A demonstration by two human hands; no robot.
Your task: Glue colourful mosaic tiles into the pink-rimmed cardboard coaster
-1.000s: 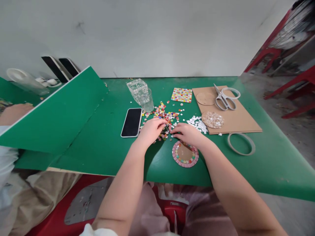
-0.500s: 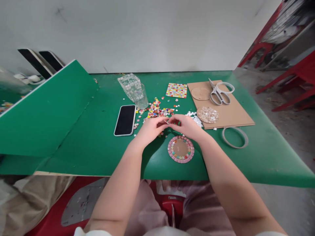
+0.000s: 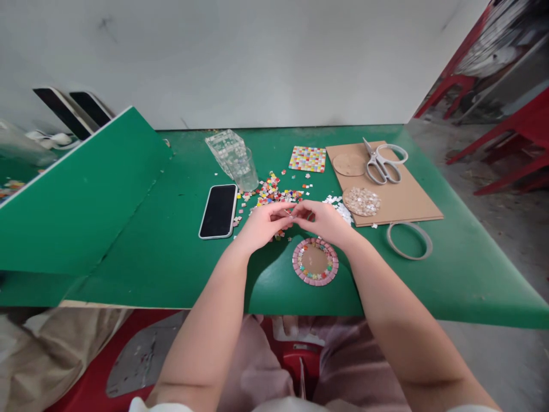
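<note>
My left hand and my right hand meet fingertip to fingertip just above the green table, pinching a tiny piece that is too small to name. Beneath and behind them lies a heap of small coloured mosaic tiles. Right in front of my hands sits a round coaster with a pink tile rim, a ring of coloured tiles inside it and a bare brown centre.
A black phone lies left of the tiles, a clear glass behind it. A square tiled coaster, white tiles, brown board with scissors and discs, and a ring lie right. A raised green panel stands left.
Both hands lifted off the tile heap and came together, fingertips pinching between them. The view shifted slightly.
</note>
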